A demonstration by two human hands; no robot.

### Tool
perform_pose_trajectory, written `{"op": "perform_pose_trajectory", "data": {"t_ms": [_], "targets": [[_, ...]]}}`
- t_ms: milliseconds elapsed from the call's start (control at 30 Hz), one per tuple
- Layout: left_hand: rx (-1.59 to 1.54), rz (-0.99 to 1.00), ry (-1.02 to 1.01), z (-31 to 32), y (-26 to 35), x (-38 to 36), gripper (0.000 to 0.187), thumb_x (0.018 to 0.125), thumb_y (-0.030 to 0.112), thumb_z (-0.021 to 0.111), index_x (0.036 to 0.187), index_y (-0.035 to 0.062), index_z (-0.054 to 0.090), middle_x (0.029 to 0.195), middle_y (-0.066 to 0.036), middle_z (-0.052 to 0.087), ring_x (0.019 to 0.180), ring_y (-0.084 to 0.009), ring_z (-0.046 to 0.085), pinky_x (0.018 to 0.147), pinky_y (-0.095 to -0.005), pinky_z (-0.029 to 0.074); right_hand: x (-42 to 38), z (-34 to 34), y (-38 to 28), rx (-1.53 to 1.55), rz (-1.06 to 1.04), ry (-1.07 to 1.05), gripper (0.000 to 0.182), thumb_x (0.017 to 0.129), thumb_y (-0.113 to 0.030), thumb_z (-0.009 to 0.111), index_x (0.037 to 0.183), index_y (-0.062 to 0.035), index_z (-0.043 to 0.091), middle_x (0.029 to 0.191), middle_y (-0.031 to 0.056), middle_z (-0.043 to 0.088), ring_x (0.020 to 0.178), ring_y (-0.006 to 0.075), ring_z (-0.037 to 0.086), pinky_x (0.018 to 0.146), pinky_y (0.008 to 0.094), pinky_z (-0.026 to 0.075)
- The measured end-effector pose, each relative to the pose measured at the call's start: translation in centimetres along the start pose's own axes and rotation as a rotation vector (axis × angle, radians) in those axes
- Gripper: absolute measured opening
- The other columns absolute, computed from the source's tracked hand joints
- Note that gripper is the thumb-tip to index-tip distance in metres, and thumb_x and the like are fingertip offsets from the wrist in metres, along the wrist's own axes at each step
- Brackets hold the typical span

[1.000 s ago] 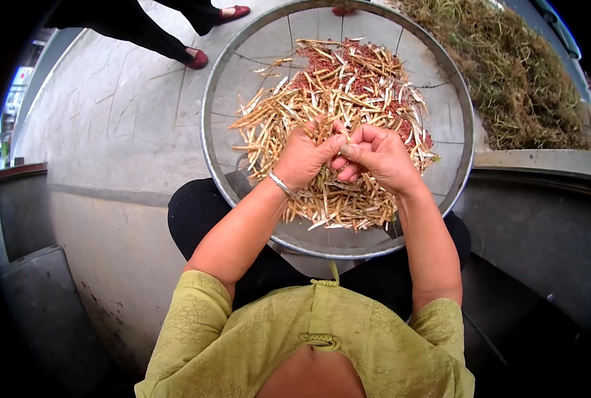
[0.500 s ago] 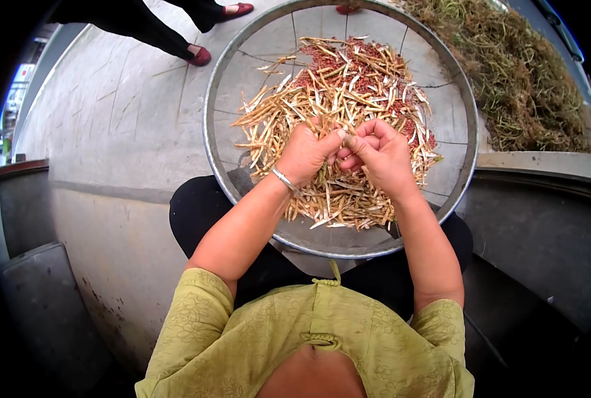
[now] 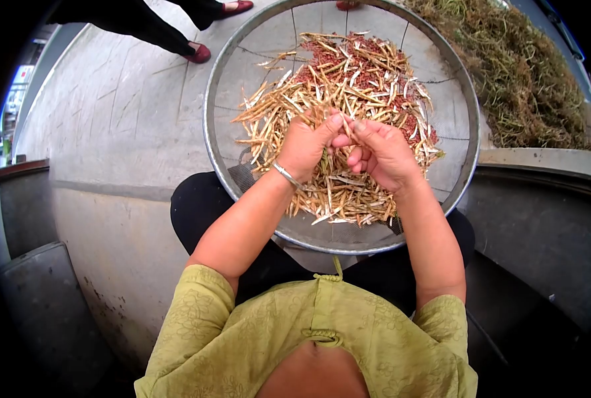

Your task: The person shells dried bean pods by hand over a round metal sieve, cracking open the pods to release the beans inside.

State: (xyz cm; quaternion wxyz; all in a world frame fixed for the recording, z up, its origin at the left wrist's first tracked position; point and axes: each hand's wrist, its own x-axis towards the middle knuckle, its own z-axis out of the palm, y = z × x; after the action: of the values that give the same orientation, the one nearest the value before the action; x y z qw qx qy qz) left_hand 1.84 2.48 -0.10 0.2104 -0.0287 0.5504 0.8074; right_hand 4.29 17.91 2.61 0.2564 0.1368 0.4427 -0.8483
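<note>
A big round sieve (image 3: 210, 132) with a metal rim rests across my lap. In it lies a heap of dry bean pods (image 3: 348, 199), some split open and pale inside, with small red beans (image 3: 325, 56) mostly on the far side. My left hand (image 3: 300, 151), a silver bangle at its wrist, is closed on several dry pods above the heap. Close beside it, my right hand (image 3: 390, 158) pinches a pod (image 3: 346, 126) between thumb and forefinger, its other fingers loosely curled. The fingertips of both hands nearly meet.
A large pile of dried plants (image 3: 521, 79) lies beyond the sieve on the right. At the upper left, a person in black trousers and red shoes (image 3: 200, 53) stands on the concrete floor (image 3: 116, 126). A grey panel (image 3: 47, 305) is at the lower left.
My right hand has turned and its lower fingers have loosened, showing more of the palm. A pod now shows between the fingertips. The sieve has shifted slightly away from me.
</note>
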Motion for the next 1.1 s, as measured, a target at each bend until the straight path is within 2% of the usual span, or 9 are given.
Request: {"op": "perform_pose_trajectory", "data": {"t_ms": [133,200,400,467,500,633,800,1000,1100], "targets": [[-0.065,0.039,0.023,-0.4,0.1,0.2,0.017,0.089,0.021,0.054,0.092,0.0043,0.058,0.066,0.003,0.051,0.057,-0.0037,0.044,0.048,-0.0166,0.035,-0.5,-0.6,-0.9,0.100,-0.008,-0.083,0.035,0.094,-0.027,0.042,0.110,0.0026,0.052,0.092,0.0139,0.063,0.070,0.0178,0.065,0.057,0.0262,0.054],[-0.146,0.034,-0.009,-1.1,-0.2,0.4,0.017,0.088,0.019,0.056,0.093,0.0036,0.057,0.070,-0.002,0.057,0.055,-0.0068,0.048,0.050,-0.0190,0.039,-0.3,-1.2,-0.7,0.121,-0.013,-0.124,0.037,0.095,-0.028,0.039,0.110,0.0035,0.051,0.097,0.0156,0.062,0.074,0.0201,0.065,0.060,0.0288,0.055],[-0.133,0.121,0.052,-0.9,-0.3,0.6,0.016,0.087,0.018,0.057,0.094,0.0035,0.056,0.073,-0.002,0.057,0.055,-0.0063,0.046,0.049,-0.0196,0.039,-0.5,-1.0,-0.9,-0.038,0.058,-0.082,0.039,0.094,-0.029,0.040,0.108,0.0063,0.052,0.089,0.0172,0.064,0.062,0.0161,0.064,0.051,0.0232,0.054],[-0.092,0.167,0.067,-0.9,-0.3,0.6,0.016,0.087,0.018,0.058,0.094,0.0039,0.056,0.074,-0.001,0.057,0.054,-0.0059,0.046,0.048,-0.0198,0.039,-0.7,-0.4,-0.7,-0.216,0.078,-0.105,0.034,0.090,-0.027,0.051,0.099,0.0058,0.055,0.083,0.0153,0.065,0.057,0.0137,0.063,0.046,0.0214,0.052],[-0.092,0.167,0.067,-0.9,-0.3,0.6,0.016,0.087,0.018,0.058,0.094,0.0039,0.056,0.074,-0.001,0.057,0.054,-0.0059,0.046,0.048,-0.0198,0.039,-0.8,-0.2,-0.6,-0.192,0.082,-0.093,0.026,0.087,-0.020,0.056,0.096,0.0037,0.058,0.083,0.0138,0.065,0.056,0.0100,0.062,0.045,0.0180,0.049],[-0.089,0.174,0.039,-1.1,-0.4,0.6,0.015,0.087,0.018,0.058,0.093,0.0046,0.057,0.072,0.001,0.055,0.054,-0.0060,0.046,0.048,-0.0192,0.039,-0.4,-0.4,0.0,-0.193,0.040,-0.066,0.019,0.085,-0.017,0.059,0.092,0.0007,0.060,0.079,0.0108,0.066,0.052,0.0062,0.058,0.042,0.0155,0.044],[-0.083,0.207,0.015,-0.8,-0.4,0.3,0.015,0.087,0.019,0.058,0.092,0.0051,0.058,0.069,0.002,0.052,0.054,-0.0061,0.047,0.048,-0.0192,0.038,-0.2,-0.3,0.5,-0.213,-0.014,0.029,0.013,0.082,-0.014,0.064,0.076,-0.0039,0.058,0.069,0.0046,0.063,0.046,0.0025,0.048,0.040,0.0158,0.035],[-0.034,0.122,-0.059,-0.2,0.4,-0.4,0.021,0.088,0.024,0.055,0.091,0.0041,0.058,0.076,-0.001,0.057,0.058,-0.0067,0.046,0.054,-0.0191,0.038,0.3,0.8,0.9,-0.266,-0.040,0.068,0.014,0.082,-0.014,0.064,0.075,-0.0040,0.057,0.067,0.0044,0.061,0.044,0.0030,0.046,0.039,0.0153,0.033],[-0.050,-0.040,-0.185,-0.8,1.3,-0.4,0.026,0.089,0.030,0.053,0.090,0.0038,0.059,0.075,0.000,0.060,0.064,-0.0053,0.052,0.053,-0.0184,0.042,0.2,1.1,0.6,-0.245,-0.044,0.055,0.014,0.083,-0.015,0.063,0.079,-0.0020,0.059,0.071,0.0052,0.063,0.047,0.0046,0.051,0.041,0.0163,0.039]]}}
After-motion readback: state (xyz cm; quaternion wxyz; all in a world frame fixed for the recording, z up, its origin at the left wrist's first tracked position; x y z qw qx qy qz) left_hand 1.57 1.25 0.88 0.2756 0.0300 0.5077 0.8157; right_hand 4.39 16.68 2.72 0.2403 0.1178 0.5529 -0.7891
